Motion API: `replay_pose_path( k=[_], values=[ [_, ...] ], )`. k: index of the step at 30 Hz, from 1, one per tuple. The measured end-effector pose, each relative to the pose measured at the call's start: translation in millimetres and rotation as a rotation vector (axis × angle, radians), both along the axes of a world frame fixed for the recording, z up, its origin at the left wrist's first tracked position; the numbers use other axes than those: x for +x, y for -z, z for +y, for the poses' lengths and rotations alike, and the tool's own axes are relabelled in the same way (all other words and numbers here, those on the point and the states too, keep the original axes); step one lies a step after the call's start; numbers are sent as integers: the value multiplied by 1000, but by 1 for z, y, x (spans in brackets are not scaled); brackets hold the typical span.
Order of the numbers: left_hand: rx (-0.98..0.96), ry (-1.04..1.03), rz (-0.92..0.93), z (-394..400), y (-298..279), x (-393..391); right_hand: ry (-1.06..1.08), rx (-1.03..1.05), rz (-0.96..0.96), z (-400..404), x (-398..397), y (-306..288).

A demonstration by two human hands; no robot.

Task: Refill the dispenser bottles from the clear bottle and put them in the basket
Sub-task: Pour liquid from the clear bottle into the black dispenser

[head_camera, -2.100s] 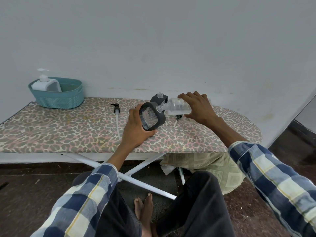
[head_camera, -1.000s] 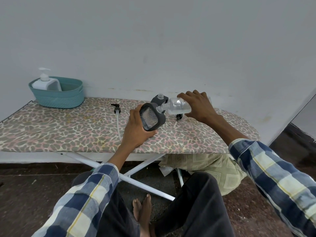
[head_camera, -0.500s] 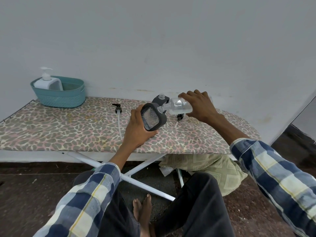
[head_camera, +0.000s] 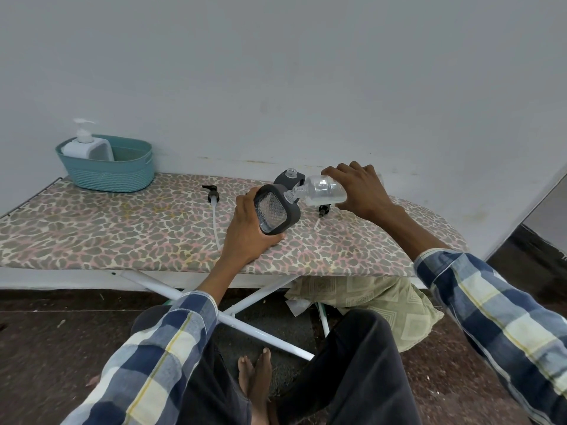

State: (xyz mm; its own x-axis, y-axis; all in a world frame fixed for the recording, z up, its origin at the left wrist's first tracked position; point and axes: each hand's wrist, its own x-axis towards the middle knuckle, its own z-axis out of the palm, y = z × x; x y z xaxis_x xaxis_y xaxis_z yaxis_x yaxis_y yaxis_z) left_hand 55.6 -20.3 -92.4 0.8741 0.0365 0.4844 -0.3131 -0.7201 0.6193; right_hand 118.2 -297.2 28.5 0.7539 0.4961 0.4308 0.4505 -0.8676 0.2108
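Observation:
My left hand (head_camera: 245, 231) grips a dark grey dispenser bottle (head_camera: 276, 210) with a textured clear face, tilted on the board. My right hand (head_camera: 359, 191) holds the clear bottle (head_camera: 322, 191) on its side, with its neck against the open mouth of the grey bottle. A second dark grey dispenser bottle (head_camera: 290, 177) with an open neck stands just behind. Two black pump heads with white tubes lie on the board, one (head_camera: 213, 197) to the left and one (head_camera: 322, 211) under the clear bottle. A white dispenser bottle (head_camera: 87, 145) sits in the teal basket (head_camera: 122, 173).
Everything rests on an ironing board (head_camera: 122, 234) with a leopard-print cover against a white wall. The basket stands at the board's far left. A patterned cushion (head_camera: 368, 302) lies on the floor under the board, by its white legs. My knees and feet are below.
Both hands hold the same pose with the clear bottle tipped into the grey dispenser bottle. Only the camera has shifted slightly.

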Motion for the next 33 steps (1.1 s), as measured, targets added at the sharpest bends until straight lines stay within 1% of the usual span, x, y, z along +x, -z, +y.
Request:
replay_pose_path(
  k=[33],
  values=[
    [8,-7,7,1,1,1,6,-22,-12,2,-2,-2]
  ],
)
